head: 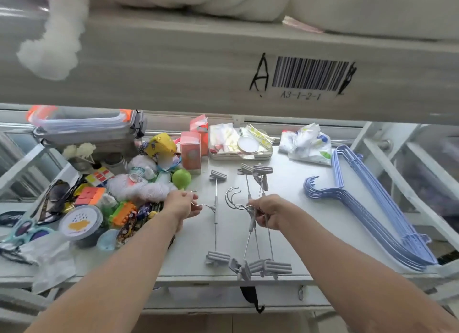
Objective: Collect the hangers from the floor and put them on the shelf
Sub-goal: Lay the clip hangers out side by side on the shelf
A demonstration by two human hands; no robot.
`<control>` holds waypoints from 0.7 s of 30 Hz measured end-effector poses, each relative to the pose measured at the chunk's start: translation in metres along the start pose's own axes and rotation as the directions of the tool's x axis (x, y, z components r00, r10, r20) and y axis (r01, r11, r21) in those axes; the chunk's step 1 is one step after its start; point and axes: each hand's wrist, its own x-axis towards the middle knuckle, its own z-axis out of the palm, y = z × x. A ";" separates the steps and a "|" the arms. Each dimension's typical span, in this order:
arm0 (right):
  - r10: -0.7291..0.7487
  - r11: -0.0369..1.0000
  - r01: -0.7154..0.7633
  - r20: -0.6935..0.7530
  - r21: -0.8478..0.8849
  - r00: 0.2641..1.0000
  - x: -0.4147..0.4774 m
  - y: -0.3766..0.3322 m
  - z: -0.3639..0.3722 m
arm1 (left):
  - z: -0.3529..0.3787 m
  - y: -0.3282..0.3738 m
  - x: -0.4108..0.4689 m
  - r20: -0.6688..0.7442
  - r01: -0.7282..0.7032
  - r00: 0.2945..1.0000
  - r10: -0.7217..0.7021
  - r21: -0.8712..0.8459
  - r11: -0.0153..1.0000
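On the white shelf (pixel 298 196) lie grey clip hangers with metal hooks. My left hand (pixel 182 204) pinches the hook of a single clip hanger (pixel 216 218), which lies lengthwise on the shelf. My right hand (pixel 267 209) is closed around the middle of a bundle of several clip hangers (pixel 258 235), their hooks curling to the left of my fingers. A stack of blue plastic hangers (pixel 372 208) rests at the right side of the shelf.
Toys, puzzle cubes, a green ball (pixel 181 179), a round tub (pixel 80 223) and a clear storage box (pixel 87 126) crowd the shelf's left. Pink cartons (pixel 190 153), a tray of packets (pixel 239 143) and a plastic bag (pixel 308 146) sit at the back. An upper shelf beam with a barcode label (pixel 308 74) hangs overhead.
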 end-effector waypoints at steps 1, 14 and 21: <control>-0.003 1.000 0.002 -0.024 -0.029 1.000 0.007 0.000 0.002 | 0.001 0.001 0.003 -0.002 -0.001 1.000 0.002 0.022 1.000; 0.002 0.998 -0.008 -0.107 -0.057 0.994 0.039 0.001 0.009 | 0.021 -0.045 -0.004 0.653 -0.539 0.695 0.302 0.751 -0.383; -0.073 0.996 0.063 -0.160 -0.067 0.984 0.060 0.005 0.023 | 0.019 -0.063 0.003 0.610 -0.600 0.751 0.252 0.790 -0.124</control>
